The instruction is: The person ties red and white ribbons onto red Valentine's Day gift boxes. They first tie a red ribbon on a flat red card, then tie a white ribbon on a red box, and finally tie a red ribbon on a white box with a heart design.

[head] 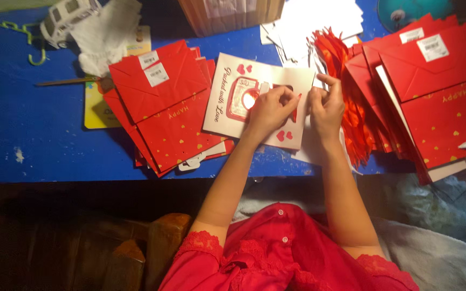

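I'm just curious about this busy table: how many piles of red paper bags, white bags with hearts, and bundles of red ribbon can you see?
Piles of flat red paper bags: 2, the left pile and the right pile
White bag with hearts, under both hands: 1
Bundle of red ribbon: 1
Total: 4

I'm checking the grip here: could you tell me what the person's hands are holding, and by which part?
Both hands meet at the right edge of the flat white paper bag: the left hand lies on its face, the right hand at its edge. Exact pinch unclear.
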Available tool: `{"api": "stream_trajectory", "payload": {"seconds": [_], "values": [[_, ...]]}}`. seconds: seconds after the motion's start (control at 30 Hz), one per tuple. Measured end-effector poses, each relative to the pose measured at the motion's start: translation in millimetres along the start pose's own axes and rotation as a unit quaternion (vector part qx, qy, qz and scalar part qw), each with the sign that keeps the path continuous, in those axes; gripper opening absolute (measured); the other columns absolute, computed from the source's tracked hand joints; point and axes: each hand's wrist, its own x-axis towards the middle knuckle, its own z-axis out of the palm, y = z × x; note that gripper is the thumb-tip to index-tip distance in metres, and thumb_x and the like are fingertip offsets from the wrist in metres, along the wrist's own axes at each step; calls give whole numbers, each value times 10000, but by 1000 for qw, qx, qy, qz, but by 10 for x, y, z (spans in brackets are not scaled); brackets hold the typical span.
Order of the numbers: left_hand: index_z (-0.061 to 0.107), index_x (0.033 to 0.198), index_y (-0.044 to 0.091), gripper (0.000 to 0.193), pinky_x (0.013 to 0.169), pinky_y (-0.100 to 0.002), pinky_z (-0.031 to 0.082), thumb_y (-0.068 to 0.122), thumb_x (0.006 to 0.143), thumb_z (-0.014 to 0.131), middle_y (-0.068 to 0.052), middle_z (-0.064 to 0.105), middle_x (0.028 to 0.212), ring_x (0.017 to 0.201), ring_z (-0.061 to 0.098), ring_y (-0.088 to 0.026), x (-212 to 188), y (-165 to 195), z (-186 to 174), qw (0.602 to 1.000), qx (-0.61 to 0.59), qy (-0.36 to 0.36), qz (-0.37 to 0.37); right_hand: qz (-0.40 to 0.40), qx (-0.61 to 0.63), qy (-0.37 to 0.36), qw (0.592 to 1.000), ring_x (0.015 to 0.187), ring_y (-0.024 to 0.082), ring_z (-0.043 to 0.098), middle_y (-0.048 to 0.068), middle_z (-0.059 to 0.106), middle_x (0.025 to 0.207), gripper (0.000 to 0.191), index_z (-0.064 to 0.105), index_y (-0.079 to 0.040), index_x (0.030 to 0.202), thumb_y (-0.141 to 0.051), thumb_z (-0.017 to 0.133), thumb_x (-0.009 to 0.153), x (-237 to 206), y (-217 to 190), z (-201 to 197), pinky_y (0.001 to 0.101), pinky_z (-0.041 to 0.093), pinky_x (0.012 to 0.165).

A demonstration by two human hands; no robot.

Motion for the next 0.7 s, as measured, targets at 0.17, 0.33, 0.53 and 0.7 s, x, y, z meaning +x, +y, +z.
{"api": "stream_trajectory", "payload": {"seconds": [0.17, 0.33, 0.53, 0.7], "values": [[711, 921, 64, 221, 430, -244, 451, 283, 946, 695, -12, 732, 651, 465, 639, -60, 11, 72, -29, 999, -46, -17, -5, 39, -35, -6, 999, 677, 56, 589, 27, 667, 823, 137, 576, 16, 1191, -98, 622, 1129, 21, 162, -48, 229, 490, 597], [707, 942, 67, 210, 400, -250, 388, 276, 952, 689, -25, 718, 621, 422, 570, -60, -2, 118, -61, 994, -84, -46, -61, 20, 34, -35, 999, 720, 49, 590, 57, 699, 896, 288, 500, -2, 1321, -48, 632, 1070, 42, 117, -67, 207, 469, 624], [680, 943, 37, 208, 426, -241, 402, 242, 983, 686, 2, 664, 639, 467, 545, -45, -4, -66, -7, 976, -194, -88, -45, -10, 50, -41, 998, 816, 66, 644, 89, 736, 994, 327, 466, 12, 1343, 3, 635, 1063, -7, 42, -92, 213, 508, 721], [683, 986, 36, 211, 479, -222, 386, 243, 1023, 693, 37, 622, 705, 548, 496, -26, 1, -117, -63, 942, -289, -168, -16, 50, 91, -33, 994, 718, 51, 591, 64, 712, 902, 304, 502, 23, 1315, -11, 636, 1045, -15, 1, -112, 211, 467, 650]]}}
